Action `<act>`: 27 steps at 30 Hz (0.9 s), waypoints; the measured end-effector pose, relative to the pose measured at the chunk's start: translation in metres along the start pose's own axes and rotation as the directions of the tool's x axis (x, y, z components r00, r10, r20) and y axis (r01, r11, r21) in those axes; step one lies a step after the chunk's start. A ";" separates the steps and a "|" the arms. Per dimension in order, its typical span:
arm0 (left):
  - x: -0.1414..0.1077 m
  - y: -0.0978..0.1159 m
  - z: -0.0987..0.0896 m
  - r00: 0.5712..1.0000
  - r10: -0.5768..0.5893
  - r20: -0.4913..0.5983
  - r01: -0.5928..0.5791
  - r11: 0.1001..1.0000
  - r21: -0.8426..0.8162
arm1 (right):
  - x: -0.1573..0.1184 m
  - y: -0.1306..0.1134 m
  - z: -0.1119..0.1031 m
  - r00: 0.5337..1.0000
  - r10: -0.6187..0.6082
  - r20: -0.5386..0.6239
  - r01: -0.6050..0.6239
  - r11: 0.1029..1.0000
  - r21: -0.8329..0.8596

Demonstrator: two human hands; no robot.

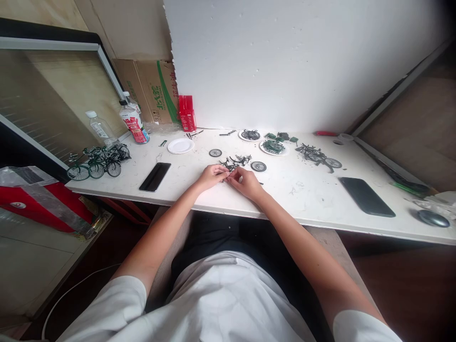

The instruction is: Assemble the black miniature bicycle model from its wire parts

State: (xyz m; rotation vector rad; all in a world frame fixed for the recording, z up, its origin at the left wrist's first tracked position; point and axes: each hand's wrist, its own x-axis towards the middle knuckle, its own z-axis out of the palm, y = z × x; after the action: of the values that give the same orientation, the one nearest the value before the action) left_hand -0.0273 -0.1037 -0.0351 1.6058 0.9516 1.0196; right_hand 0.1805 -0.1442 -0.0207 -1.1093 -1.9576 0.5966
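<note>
Close together at the front of the white table, my left hand [211, 176] and my right hand [248, 182] pinch a small dark model bicycle part [230, 166]. Both sets of fingers are closed at it and hide much of it. More dark bicycle pieces [243, 160] lie just beyond my fingertips. One loose spoked wheel [258, 166] rests right of my right hand, and another wheel [215, 152] lies beyond my left hand.
Assembled model bicycles [97, 164] stand at the left, near bottles [134, 122]. A phone [155, 176] lies left of my hands. Paper plates [273, 147] with parts and a heap of dark parts [315, 156] sit back right. A dark flat slab [366, 196] and mouse [432, 218] are far right.
</note>
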 end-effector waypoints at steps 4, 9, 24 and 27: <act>0.000 0.001 0.000 1.000 -0.012 0.001 0.012 1.000 -0.007 | 0.001 0.001 0.000 0.999 0.014 -0.047 -0.019 0.996 -0.090; -0.002 0.010 0.000 0.998 -0.067 -0.004 0.067 0.995 -0.073 | 0.002 0.003 0.001 0.997 0.022 -0.074 -0.031 0.993 -0.112; -0.001 0.009 -0.005 0.995 -0.095 0.017 0.097 0.985 -0.145 | 0.002 0.004 -0.001 0.996 -0.067 -0.062 0.064 0.997 -0.049; -0.002 0.011 -0.005 0.994 -0.100 0.032 0.104 0.985 -0.140 | 0.002 0.004 -0.001 0.995 -0.077 -0.064 0.074 0.996 -0.040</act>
State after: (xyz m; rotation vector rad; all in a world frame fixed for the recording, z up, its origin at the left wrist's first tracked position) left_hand -0.0318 -0.1066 -0.0239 1.4352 0.9147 0.9725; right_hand 0.1826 -0.1404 -0.0221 -1.0598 -1.9521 0.4785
